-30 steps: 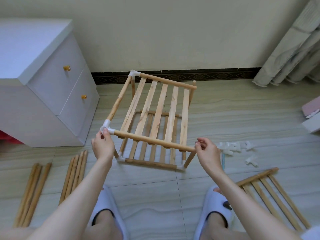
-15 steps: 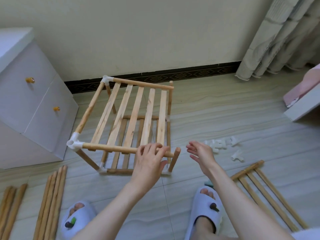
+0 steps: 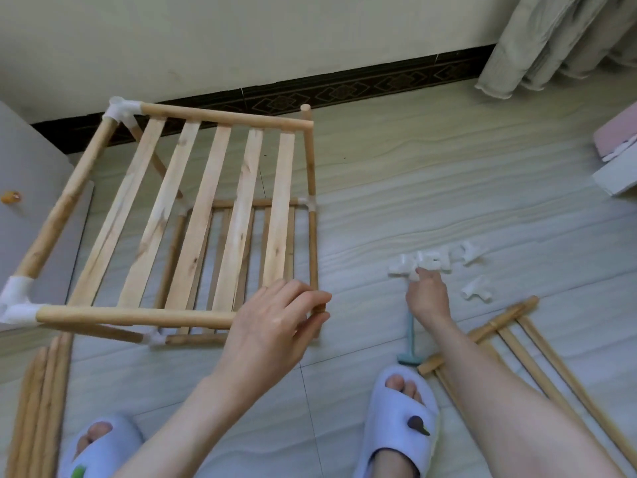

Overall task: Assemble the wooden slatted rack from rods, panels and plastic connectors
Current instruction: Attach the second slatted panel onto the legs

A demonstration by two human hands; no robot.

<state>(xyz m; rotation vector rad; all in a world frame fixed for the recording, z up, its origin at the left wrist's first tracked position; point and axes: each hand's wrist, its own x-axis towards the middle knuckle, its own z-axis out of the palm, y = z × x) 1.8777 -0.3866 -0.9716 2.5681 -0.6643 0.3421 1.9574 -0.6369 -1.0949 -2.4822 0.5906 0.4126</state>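
Steadying the rack (image 3: 193, 215), left of centre, the left hand (image 3: 275, 322) pinched its bare near-right rod end; the right hand (image 3: 425, 294), right of centre, closed its fingers on the connectors (image 3: 431, 262). Best practice: keep the corner still, then seat one connector squarely.

- Cream wall (image 3: 241, 36), dark patterned skirting (image 3: 344, 88) along its foot.
- Pale wood-grain tiled floor (image 3: 448, 188).
- Grey-green curtain (image 3: 558, 39) top right.
- White cabinet (image 3: 31, 188) at left, amber knob (image 3: 10, 197).
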